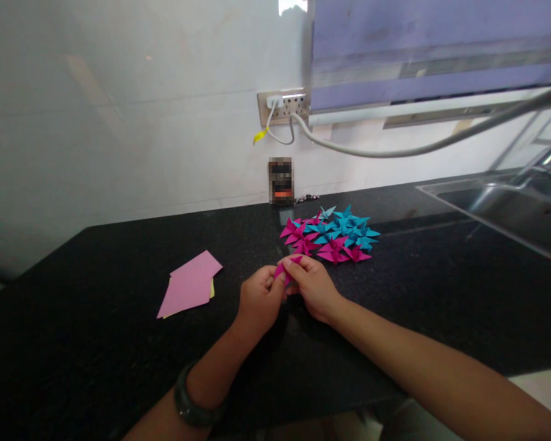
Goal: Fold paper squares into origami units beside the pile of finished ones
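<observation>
Both hands pinch one small folded piece of magenta origami paper [290,268] between them, just above the dark countertop. My left hand [260,298] grips its left side, thumb up front. On the other side my right hand [316,285] holds it with thumb and fingers; the lower fingers are partly hidden. Right behind the hands lies a group of folded paper cranes: magenta cranes [334,250] toward the front and left, blue cranes [349,228] toward the back and right, and a paler one [327,213] at the rear.
Pink paper sheets [190,285] lie on the black countertop [96,349] to the left, a yellow sheet [212,288] under them. A pixelated upright object [281,180] leans at the wall. A socket panel [282,109] carries plugs and a grey cable [371,152]; a sink [509,199] is at right.
</observation>
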The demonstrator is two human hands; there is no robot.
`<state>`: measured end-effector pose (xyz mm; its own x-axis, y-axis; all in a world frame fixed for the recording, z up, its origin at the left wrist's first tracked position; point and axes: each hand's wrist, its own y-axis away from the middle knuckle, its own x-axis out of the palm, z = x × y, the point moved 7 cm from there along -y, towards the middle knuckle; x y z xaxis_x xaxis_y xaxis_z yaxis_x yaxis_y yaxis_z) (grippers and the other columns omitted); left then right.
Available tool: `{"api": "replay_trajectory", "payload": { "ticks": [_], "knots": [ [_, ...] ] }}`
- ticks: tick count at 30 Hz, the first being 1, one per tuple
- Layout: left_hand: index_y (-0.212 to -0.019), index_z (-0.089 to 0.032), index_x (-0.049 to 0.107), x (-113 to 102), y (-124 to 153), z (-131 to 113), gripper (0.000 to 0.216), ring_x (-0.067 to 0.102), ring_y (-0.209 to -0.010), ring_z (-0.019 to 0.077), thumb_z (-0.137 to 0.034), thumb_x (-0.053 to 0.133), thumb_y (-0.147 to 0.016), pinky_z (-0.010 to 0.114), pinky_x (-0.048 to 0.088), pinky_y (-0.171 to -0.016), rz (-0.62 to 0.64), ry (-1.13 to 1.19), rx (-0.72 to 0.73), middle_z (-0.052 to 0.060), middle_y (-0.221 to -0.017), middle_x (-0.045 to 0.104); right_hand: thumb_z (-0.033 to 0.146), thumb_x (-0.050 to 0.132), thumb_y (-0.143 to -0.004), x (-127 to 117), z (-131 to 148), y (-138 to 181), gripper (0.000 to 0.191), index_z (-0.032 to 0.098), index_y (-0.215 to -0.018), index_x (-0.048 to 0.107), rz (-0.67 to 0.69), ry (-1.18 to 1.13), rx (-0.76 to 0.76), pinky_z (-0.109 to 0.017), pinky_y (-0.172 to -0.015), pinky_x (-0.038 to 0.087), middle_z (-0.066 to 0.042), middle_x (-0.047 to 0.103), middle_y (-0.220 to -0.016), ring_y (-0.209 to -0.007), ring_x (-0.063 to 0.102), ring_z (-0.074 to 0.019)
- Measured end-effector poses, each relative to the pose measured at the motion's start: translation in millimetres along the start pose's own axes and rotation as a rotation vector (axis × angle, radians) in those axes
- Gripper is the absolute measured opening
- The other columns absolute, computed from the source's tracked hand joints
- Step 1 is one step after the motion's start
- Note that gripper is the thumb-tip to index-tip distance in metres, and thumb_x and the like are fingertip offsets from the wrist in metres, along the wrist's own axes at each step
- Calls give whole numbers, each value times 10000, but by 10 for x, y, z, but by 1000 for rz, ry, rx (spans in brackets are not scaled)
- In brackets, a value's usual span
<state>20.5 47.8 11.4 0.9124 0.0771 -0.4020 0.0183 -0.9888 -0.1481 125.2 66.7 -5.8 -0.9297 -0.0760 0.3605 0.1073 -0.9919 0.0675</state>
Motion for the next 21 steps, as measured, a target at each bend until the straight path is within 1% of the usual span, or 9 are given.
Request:
{"api": "replay_trajectory", "payload": {
  "ticks": [6, 11, 15, 17, 19, 21],
  "knots": [
    [-706, -160, 565, 17, 5, -28, 237, 424, -369, 71, -375, 483, -765, 180, 316, -402, 26, 27, 1, -45, -455, 509, 451, 587, -689, -49, -1, -43, 334, 128, -753, 643, -18, 70, -53, -161, -367, 370, 2, 563, -569, -434, 465, -61],
    [-756, -150, 582, 33, 9, -20, 230, 430, -374, 75, -360, 487, -761, 185, 313, -403, 39, 34, -9, -43, -466, 517, 501, 518, -726, -49, -10, -52, 399, 132, -773, 661, -10, 25, -16, -180, -353, 365, 5, 536, -497, -388, 433, -69],
    [-770, -153, 587, 25, -1, -5, 224, 434, -366, 74, -353, 486, -760, 184, 310, -398, 33, 26, -9, -45, -465, 524, 558, 432, -751, -31, -6, -54, 489, 134, -815, 668, 31, -17, 18, -192, -353, 378, -37, 587, -577, -437, 465, -92],
    [-751, -154, 579, 18, -11, 11, 218, 427, -356, 68, -352, 489, -757, 180, 305, -390, 25, 36, -22, -47, -460, 524, 557, 468, -733, -27, 27, -51, 475, 139, -839, 668, 53, 52, -29, -182, -376, 381, -42, 599, -630, -486, 488, -95],
    [-716, -153, 563, 24, -18, 27, 218, 416, -345, 62, -358, 497, -751, 174, 296, -378, 30, 73, -43, -51, -447, 513, 495, 583, -678, -37, 84, -45, 389, 142, -813, 674, 46, 165, -127, -170, -408, 378, -30, 597, -669, -519, 491, -84],
    [-695, -152, 550, 50, -19, 36, 223, 401, -332, 58, -364, 503, -745, 168, 282, -359, 57, 121, -65, -56, -433, 500, 458, 614, -668, -58, 115, -46, 348, 134, -779, 677, 19, 227, -183, -166, -418, 362, -17, 585, -644, -494, 464, -65]
  ]
}}
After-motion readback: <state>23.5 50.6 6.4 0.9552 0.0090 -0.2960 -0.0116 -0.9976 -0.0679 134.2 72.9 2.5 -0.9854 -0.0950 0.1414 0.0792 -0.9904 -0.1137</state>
